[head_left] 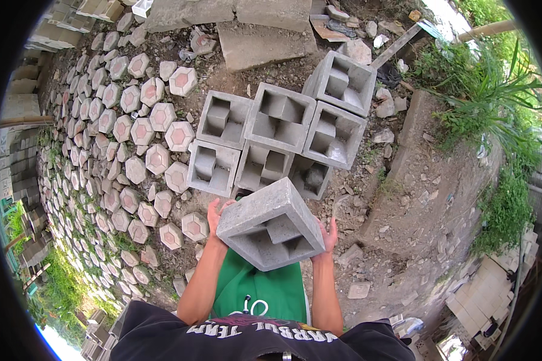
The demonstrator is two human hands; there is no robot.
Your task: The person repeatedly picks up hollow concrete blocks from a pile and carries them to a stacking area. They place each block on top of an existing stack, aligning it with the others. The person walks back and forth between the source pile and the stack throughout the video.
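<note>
Between my two hands is a square grey concrete block, raised in front of my body and tilted, with its hollow, stepped inside facing up. My left hand presses against its left side, fingers partly hidden behind it. On the opposite side my right hand grips it, the thumb pointing up along the edge. Just beyond stands a cluster of several similar blocks; among them are a left front block, a middle block and a far right block. The held block partly covers the nearest ones.
Hexagonal paving stones with reddish centres cover the ground to the left. Flat concrete slabs lie at the far side. A low concrete ledge runs along the right, with rubble beside it and green plants beyond.
</note>
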